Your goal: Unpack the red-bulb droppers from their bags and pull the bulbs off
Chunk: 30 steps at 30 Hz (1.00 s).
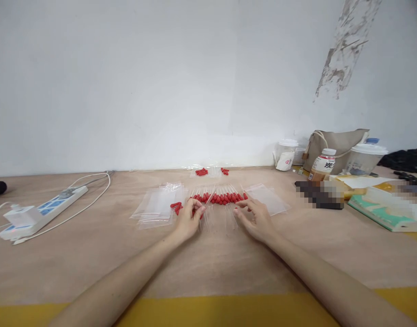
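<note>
A row of thin pale sticks with red tips [222,199] lies across the middle of the table, tips toward me. My left hand [188,219] is closed at the row's left end, with red-tipped sticks at its fingers; how many is hidden. My right hand [258,219] rests at the right end with thumb and fingers apart, a red tip close to its fingertips. More thin clear sticks [230,220] lie between the hands. Beside my left hand are loose red pieces [176,206] and a stack of clear plastic bags [156,206]. Other clear bags [271,200] lie beyond my right hand.
Near the wall, red pieces [201,171] lie on clear plastic. A power strip [48,211] with a white cable [92,200] is at left. At right stand a lidded cup [286,155], a bottle [322,165], a bag [338,145] and a green-and-white packet [385,209].
</note>
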{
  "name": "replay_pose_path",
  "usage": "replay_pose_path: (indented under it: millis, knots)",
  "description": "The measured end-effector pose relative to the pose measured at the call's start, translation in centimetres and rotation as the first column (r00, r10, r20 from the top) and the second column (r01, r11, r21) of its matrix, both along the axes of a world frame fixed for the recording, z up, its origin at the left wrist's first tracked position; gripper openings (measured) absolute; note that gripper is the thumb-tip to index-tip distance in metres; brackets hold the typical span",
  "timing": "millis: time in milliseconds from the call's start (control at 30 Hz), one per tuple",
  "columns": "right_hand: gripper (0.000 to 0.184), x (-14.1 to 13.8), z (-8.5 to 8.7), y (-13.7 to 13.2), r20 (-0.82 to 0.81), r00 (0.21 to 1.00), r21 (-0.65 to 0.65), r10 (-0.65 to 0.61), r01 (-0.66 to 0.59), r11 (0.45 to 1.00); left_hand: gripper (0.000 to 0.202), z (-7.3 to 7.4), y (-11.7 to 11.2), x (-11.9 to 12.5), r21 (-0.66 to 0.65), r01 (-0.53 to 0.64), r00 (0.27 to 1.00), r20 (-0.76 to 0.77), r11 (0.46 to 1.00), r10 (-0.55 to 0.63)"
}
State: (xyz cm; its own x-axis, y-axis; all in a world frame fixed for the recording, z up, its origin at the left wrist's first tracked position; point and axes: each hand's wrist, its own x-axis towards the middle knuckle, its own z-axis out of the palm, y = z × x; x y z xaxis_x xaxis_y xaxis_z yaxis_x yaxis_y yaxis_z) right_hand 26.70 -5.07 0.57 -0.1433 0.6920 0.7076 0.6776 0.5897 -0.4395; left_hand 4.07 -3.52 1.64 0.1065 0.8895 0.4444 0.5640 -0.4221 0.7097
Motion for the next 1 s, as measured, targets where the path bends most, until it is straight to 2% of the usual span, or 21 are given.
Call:
replay_pose_path:
  millis: [67,133,233,367,433,500,567,633,667,733,833,1000]
  knots:
    - [0.026,-1.0,0.4,-0.8,0.048,0.998,-0.031,0.033,-0.032,0.999,0.013,-1.2,-0.7,1.1,-0.005,0.111,0.985,0.132,0.994,-0.109]
    - [0.028,-2.1,0.7,-1.4,0.080,0.995,-0.054,0.063,-0.058,0.997,0.013,-1.8,-1.1,1.9,-0.006,0.191,0.961,0.205,0.981,-0.186]
    - [0.029,-3.3,0.7,-2.0,0.119,0.988,-0.081,0.095,-0.086,0.993,0.013,-1.7,-1.6,2.7,-0.004,0.251,0.945,0.216,0.968,-0.244]
    - [0.016,-3.7,0.3,-1.9,0.165,0.983,-0.086,0.079,-0.066,0.994,0.014,-1.1,-2.5,2.8,-0.024,0.296,0.943,0.166,0.955,-0.288]
    - [0.012,-3.4,0.1,-1.6,0.192,0.981,-0.067,0.039,-0.026,0.997,0.017,-0.7,-2.8,2.4,0.011,0.233,0.972,0.025,0.972,-0.233]
    - [0.012,-2.9,0.0,-1.4,0.227,0.974,-0.013,-0.002,0.005,1.000,0.023,-0.2,-2.9,1.8,0.192,0.111,0.973,-0.220,0.975,-0.067]
    - [0.012,-2.4,0.0,-1.2,0.263,0.964,0.058,-0.027,0.012,0.998,0.023,0.1,-2.8,1.3,0.453,0.065,0.899,-0.413,0.889,0.145]
    - [0.012,-2.1,-0.1,-1.1,0.286,0.958,0.120,-0.025,-0.010,0.993,0.020,0.3,-2.6,1.1,0.624,0.118,0.824,-0.495,0.773,0.274]
    - [0.012,-2.1,-0.1,-1.1,0.292,0.956,0.145,-0.016,-0.028,0.989,0.018,0.2,-2.6,1.2,0.661,0.154,0.800,-0.519,0.734,0.299]
    - [0.013,-2.1,-0.2,-1.1,0.304,0.953,0.181,0.007,-0.065,0.981,0.014,-0.1,-2.5,1.3,0.677,0.218,0.773,-0.560,0.703,0.299]
    - [0.014,-2.2,-0.5,-1.2,0.346,0.938,0.211,0.020,-0.098,0.972,0.013,-0.7,-2.6,1.4,0.634,0.266,0.753,-0.607,0.726,0.254]
    - [0.016,-2.0,-0.5,-1.3,0.398,0.917,0.243,0.018,-0.124,0.962,0.015,-1.1,-2.9,0.9,0.606,0.255,0.775,-0.594,0.754,0.216]
